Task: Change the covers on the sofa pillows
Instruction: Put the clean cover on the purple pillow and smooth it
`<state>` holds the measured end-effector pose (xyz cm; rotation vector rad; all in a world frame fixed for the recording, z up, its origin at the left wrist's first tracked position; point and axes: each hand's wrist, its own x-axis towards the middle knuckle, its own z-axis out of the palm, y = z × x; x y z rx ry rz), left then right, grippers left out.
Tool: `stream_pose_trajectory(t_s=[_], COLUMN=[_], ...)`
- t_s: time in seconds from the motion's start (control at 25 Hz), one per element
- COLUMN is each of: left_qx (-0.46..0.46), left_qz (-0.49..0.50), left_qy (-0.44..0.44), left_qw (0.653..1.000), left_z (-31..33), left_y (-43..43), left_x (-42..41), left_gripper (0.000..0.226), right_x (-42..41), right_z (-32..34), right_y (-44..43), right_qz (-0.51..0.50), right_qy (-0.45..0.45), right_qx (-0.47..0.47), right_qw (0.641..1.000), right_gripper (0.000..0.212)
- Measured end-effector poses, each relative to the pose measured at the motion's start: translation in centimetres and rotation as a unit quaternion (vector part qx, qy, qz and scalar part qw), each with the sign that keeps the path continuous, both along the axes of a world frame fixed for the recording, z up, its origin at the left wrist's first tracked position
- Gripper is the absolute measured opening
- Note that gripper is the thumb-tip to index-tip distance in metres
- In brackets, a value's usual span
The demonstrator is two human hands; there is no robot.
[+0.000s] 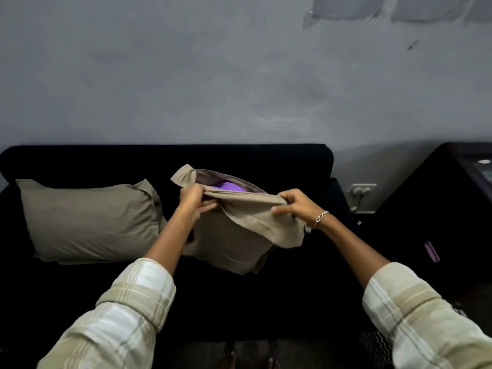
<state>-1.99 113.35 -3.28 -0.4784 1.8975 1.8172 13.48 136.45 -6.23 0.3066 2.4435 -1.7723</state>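
Two pillows lie on the black sofa: one fully covered beige pillow at nine o'clock from the hands, and one purple pillow at the centre, sitting inside a beige cover. There is one cover being handled, two hands and one bracelet.

Most of the purple pillow is hidden; only a small strip shows through the cover's open mouth at twelve o'clock from the hands. The sofa is so dark that its seat, back and arms blend together. At three o'clock a small purple object lies on a dark surface, too indistinct to name, and a wall socket sits beyond it. A dark cabinet is cut off at the right edge, and striped fabric at five o'clock is partly out of view.

The left hand is closed, fingers curled and pinching the near hem of the cover at the mouth. The right hand is likewise clenched on the same hem, further toward three o'clock, thumb pressed over the folded cloth. The hem is stretched taut between them, above the sofa seat.
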Motion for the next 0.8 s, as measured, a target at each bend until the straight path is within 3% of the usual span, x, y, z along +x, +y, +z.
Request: stream_pose_trajectory(t_s=[0.04, 0.08, 0.16, 0.24, 0.28, 0.32, 0.44, 0.52, 0.56, 0.64, 0.72, 0.8], left_qx=[-0.143, -0.255, -0.315, -0.321, -0.333, -0.334, -0.35, -0.42, -0.463, -0.496, -0.453, -0.323], left_qz=[-0.034, -0.062, -0.225, -0.47, -0.551, -0.588, -0.556, -0.535, -0.534, -0.537, -0.524, -0.461], left_qy=[0.065, 0.171, 0.389, 0.427, 0.396, 0.369, 0.344, 0.342, 0.33, 0.292, 0.293, 0.289], left_qw=[0.987, 0.95, 0.836, 0.703, 0.655, 0.638, 0.671, 0.649, 0.626, 0.616, 0.658, 0.774], left_z=[-0.4, -0.7, -0.3, 1.1, 1.8, 2.1, 1.6, 0.5, -0.5, -2.6, -4.2, -4.5], left_y=[-0.2, -0.4, 0.3, 1.3, 0.8, -0.3, -4.8, -7.5, -8.5, -9.6, -10.2, -10.5], left_x=[0.0, -0.1, 0.3, 0.5, 0.1, -0.7, -4.2, -6.3, -6.9, -6.7, -6.1, -5.8], left_gripper=[0.044, 0.063, 0.068, 0.06, 0.057, 0.052, 0.076, 0.089, 0.085, 0.076, 0.073, 0.067], right_x=[0.0, -0.1, -0.6, -1.0, -1.1, -1.2, -0.6, 0.2, 0.7, 1.7, 2.8, 3.3], right_z=[1.2, 2.2, 3.5, 3.8, 3.7, 3.6, 2.7, 1.8, 1.5, 0.5, -0.2, -1.0], right_y=[0.3, 0.3, -0.3, -1.1, -1.3, -1.1, 0.7, 2.4, 3.1, 4.3, 4.4, 4.1], right_qz=[-0.008, -0.001, 0.043, 0.085, 0.091, 0.092, 0.112, 0.134, 0.125, 0.064, -0.018, -0.043], right_qy=[0.008, 0.017, 0.014, -0.001, -0.009, -0.016, -0.083, -0.138, -0.149, -0.155, -0.155, -0.147], right_qx=[-0.022, -0.034, -0.04, -0.039, -0.032, -0.012, 0.067, 0.059, 0.044, -0.001, -0.064, -0.111], right_qw=[1.0, 0.999, 0.998, 0.996, 0.995, 0.996, 0.988, 0.98, 0.98, 0.986, 0.986, 0.982], right_gripper=[0.037, 0.041, 0.042, 0.034, 0.038, 0.044, 0.039, 0.033, 0.032, 0.037, 0.038, 0.042])
